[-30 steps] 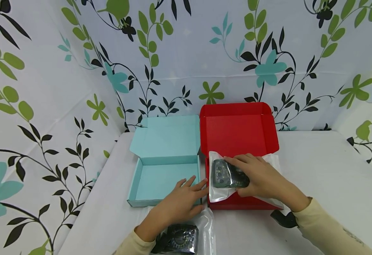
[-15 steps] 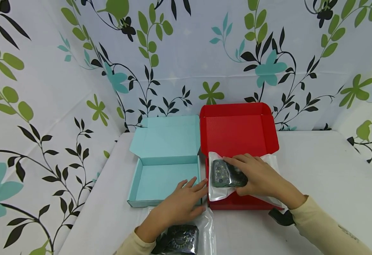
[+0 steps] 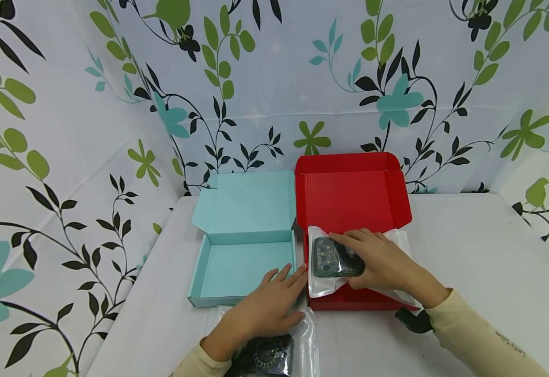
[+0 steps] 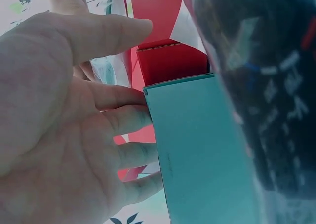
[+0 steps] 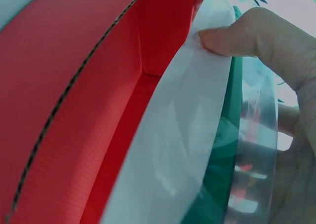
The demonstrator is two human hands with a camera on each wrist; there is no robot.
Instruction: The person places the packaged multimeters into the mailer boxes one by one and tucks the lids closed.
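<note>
My right hand [image 3: 382,259] grips a clear plastic pouch [image 3: 318,285] with a white back, holding it over the open red box [image 3: 345,299]. A dark green item [image 3: 331,256] with small round marks shows inside the pouch. In the right wrist view, the thumb [image 5: 276,41] presses the pouch's white side [image 5: 163,135]. My left hand [image 3: 265,309] spreads its fingers at the front right corner of the open teal box [image 3: 236,269]. Its fingertips touch the teal wall [image 4: 207,145] in the left wrist view.
A second clear bag [image 3: 308,348] with a black item [image 3: 270,356] lies at the front, partly under the left forearm. Both boxes stand side by side, lids raised at the back, on a white table [image 3: 472,251]. A patterned cloth [image 3: 274,63] hangs behind.
The right hand and its pouch have barely moved. The left hand's fingers have shifted very slightly at the teal box's corner.
</note>
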